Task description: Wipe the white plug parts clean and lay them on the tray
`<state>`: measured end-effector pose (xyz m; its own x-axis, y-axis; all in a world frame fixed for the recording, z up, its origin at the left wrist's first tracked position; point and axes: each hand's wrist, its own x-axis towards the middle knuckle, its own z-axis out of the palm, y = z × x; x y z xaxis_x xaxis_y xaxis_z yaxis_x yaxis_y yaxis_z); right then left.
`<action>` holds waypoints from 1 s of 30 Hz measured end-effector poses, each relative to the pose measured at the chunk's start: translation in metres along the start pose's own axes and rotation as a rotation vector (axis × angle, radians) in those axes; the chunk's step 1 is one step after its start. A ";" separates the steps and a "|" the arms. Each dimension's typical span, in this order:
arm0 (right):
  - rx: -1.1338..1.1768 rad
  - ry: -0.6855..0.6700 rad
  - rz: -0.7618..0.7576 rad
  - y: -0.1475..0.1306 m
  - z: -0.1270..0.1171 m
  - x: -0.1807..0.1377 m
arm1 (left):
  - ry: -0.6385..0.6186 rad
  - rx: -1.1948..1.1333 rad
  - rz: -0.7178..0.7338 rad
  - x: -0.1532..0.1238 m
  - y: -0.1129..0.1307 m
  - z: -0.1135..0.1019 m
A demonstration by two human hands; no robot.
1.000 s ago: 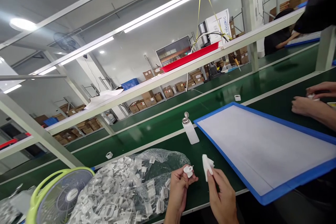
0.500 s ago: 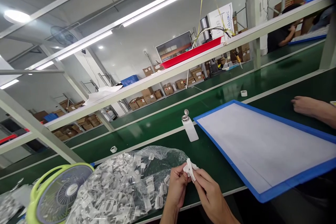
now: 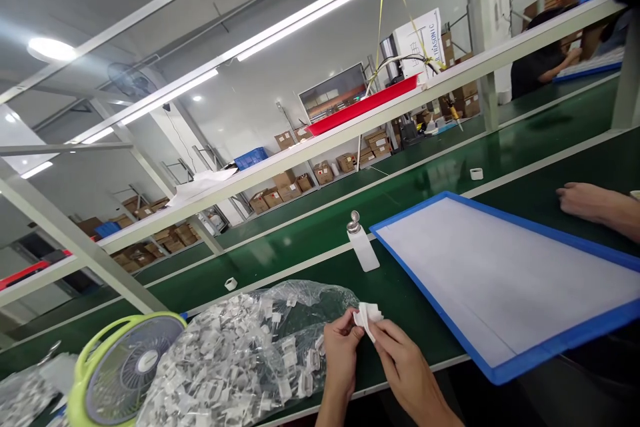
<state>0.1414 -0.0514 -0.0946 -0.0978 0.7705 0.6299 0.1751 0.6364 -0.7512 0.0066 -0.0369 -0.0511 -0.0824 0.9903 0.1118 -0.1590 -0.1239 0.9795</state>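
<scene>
My left hand (image 3: pixel 341 349) pinches a small white plastic part, now mostly covered by a white cloth (image 3: pixel 367 315). My right hand (image 3: pixel 403 361) holds that folded cloth and presses it against the part; both hands meet just above the green bench. Left of them lies a clear plastic bag (image 3: pixel 240 360) heaped with several white plastic parts. A white dispenser bottle (image 3: pixel 362 246) with a metal cap stands a little beyond the hands.
A blue-rimmed white tray (image 3: pixel 505 280) lies to the right. A co-worker's hand (image 3: pixel 583 201) rests past the tray's far corner. A lime-green desk fan (image 3: pixel 123 367) stands at lower left. Small white rings (image 3: pixel 477 173) ride the green belt (image 3: pixel 400 193). A shelf rail (image 3: pixel 350 127) runs overhead.
My right hand brought the cloth from beside the part onto it, and both hands now work together. The co-worker's second hand has left the view. The rings on the belt drifted right.
</scene>
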 end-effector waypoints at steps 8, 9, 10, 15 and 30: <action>0.063 -0.059 0.043 0.006 -0.006 -0.004 | 0.031 -0.120 -0.058 0.000 -0.002 -0.003; 0.075 -0.033 0.065 0.006 -0.006 -0.004 | 0.053 -0.153 -0.066 0.000 -0.003 -0.003; 0.090 -0.001 0.091 0.006 -0.006 -0.003 | 0.077 -0.185 -0.075 -0.001 -0.004 -0.002; 0.167 0.218 0.253 -0.005 -0.015 0.003 | 0.147 -0.411 -0.272 -0.017 -0.006 0.022; 0.267 0.192 0.342 -0.045 -0.097 0.022 | 0.126 -0.288 -0.237 -0.022 0.034 0.132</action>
<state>0.2266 -0.0671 -0.0275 0.1085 0.9327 0.3439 -0.0949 0.3540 -0.9304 0.1333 -0.0549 0.0016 -0.1273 0.9804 -0.1506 -0.4561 0.0770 0.8866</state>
